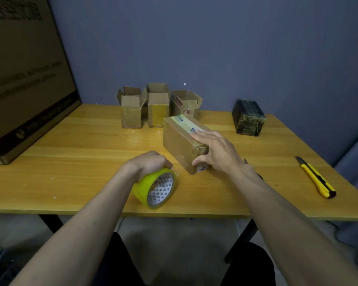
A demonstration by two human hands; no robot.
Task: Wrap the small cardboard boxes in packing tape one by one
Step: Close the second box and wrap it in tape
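**A:** Item one, the hands?

**B:** Left hand (151, 162): curled over the top of a yellow tape roll (155, 188), gripping it. The roll stands on edge near the front of the worktop (70, 182), its printed white core facing the camera's right. Right hand (215, 151): fingers laid out straight and flat along the top of a closed cardboard box (180, 141), thumb pressed against the box's near end. Holding it down, not clasping it.

**B:** Item two, that box: brown, glossy with tape already, a strip with blue print running along its top. It lies on its side at mid-worktop, angled, just beyond the roll and not touching it.

**A:** Behind it?

**B:** Three small open boxes (157, 106) in a row at the back edge against the blue wall (215, 48), flaps up, standing close together. The rightmost sits just behind the held box.

**A:** To the sides?

**B:** Right rear: one dark wrapped box (248, 118), standing apart. Right front: a yellow utility knife (316, 178), lying diagonally, well clear of both hands. A dark object shows just beside the right wrist, mostly hidden; cannot tell what it is. Left rear: a large cardboard carton (25, 79) with blurred print, resting on the worktop's corner.
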